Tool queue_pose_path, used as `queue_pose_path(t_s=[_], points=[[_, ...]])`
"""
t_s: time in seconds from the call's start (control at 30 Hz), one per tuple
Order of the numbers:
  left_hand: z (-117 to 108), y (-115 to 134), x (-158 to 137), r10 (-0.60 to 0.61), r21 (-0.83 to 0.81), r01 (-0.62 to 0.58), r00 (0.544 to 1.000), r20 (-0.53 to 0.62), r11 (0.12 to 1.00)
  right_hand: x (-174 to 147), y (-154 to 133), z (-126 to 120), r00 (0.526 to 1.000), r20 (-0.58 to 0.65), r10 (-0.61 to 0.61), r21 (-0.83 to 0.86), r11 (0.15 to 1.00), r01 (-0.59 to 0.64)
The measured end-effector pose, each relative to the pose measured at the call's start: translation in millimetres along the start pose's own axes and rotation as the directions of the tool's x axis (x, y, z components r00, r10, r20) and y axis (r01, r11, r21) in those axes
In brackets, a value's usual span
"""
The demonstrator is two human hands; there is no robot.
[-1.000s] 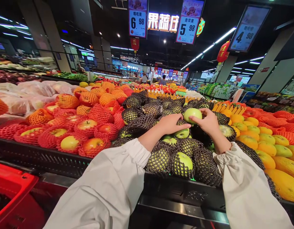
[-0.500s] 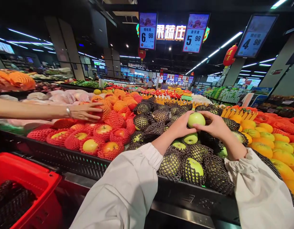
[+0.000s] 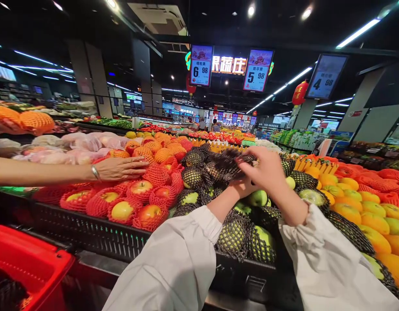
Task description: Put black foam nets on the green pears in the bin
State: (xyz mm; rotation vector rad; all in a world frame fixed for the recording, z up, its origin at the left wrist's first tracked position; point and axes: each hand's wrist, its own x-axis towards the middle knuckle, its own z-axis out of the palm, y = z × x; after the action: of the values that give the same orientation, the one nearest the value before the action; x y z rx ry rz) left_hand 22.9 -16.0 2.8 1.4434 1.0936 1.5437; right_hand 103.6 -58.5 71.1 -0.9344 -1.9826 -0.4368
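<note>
My right hand (image 3: 266,170) crosses over my left above the heap of green apples, its fingers closed on a black foam net (image 3: 230,164) that is smeared by motion. My left hand (image 3: 243,188) is cupped just below, its fingers mostly hidden behind the right hand. The green apple that both hands held a moment earlier is almost wholly covered by them. Under my hands lie loose green apples (image 3: 258,198) and others in black nets (image 3: 232,233).
At left, another person's hand (image 3: 121,167) rests on red-netted apples (image 3: 141,187); orange-netted fruit (image 3: 35,122) is held further left. Oranges (image 3: 376,209) lie at right. A red basket (image 3: 53,259) stands lower left. The black display tray's edge (image 3: 98,229) runs in front.
My right hand has moved left across my left hand, and a black net is now in its fingers. The green apple has become hidden. The other person's hand has shifted slightly right.
</note>
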Motion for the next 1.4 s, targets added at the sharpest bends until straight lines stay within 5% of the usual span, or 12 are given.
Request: queue_pose_path(t_s=[0.1,0.17,0.23,0.33,0.47,0.73,0.97,1.13,1.27,1.4], points=[[-1,-9,6,0.226,0.149,-0.241,0.968,0.108,0.959,1,64,-39,0.88,-0.323,0.347,0.208,0.934,-0.291],[0,-15,11,0.277,0.236,-0.295,0.955,0.11,0.926,-11,104,-46,0.823,-0.302,0.481,0.336,0.862,-0.38],[2,-20,16,0.219,0.206,-0.219,0.975,0.023,0.954,-26,133,-36,0.778,-0.238,0.581,0.42,0.784,-0.457],[5,-25,22,0.13,0.006,-0.13,0.988,-0.079,0.991,-45,148,-6,0.838,-0.087,0.538,0.443,0.775,-0.452],[6,-27,27,0.106,-0.311,-0.101,0.994,-0.002,0.945,-51,136,20,0.946,0.019,0.322,0.392,0.868,-0.303],[4,-23,14,0.137,-0.379,-0.02,0.949,0.285,0.925,-52,130,11,0.849,-0.104,0.518,0.496,0.767,-0.407],[4,-23,12,0.169,-0.387,-0.065,0.955,0.242,0.92,-56,140,21,0.87,0.01,0.492,0.397,0.797,-0.455],[4,-27,14,0.178,-0.428,-0.065,0.956,0.232,0.902,-57,150,27,0.952,-0.006,0.307,0.42,0.865,-0.276],[4,-26,12,0.185,-0.42,-0.051,0.94,0.285,0.906,-57,149,31,0.957,0.003,0.29,0.393,0.88,-0.268],[4,-22,9,0.174,-0.398,-0.04,0.936,0.307,0.917,-56,146,15,0.944,-0.192,0.27,0.1,0.962,-0.255]])
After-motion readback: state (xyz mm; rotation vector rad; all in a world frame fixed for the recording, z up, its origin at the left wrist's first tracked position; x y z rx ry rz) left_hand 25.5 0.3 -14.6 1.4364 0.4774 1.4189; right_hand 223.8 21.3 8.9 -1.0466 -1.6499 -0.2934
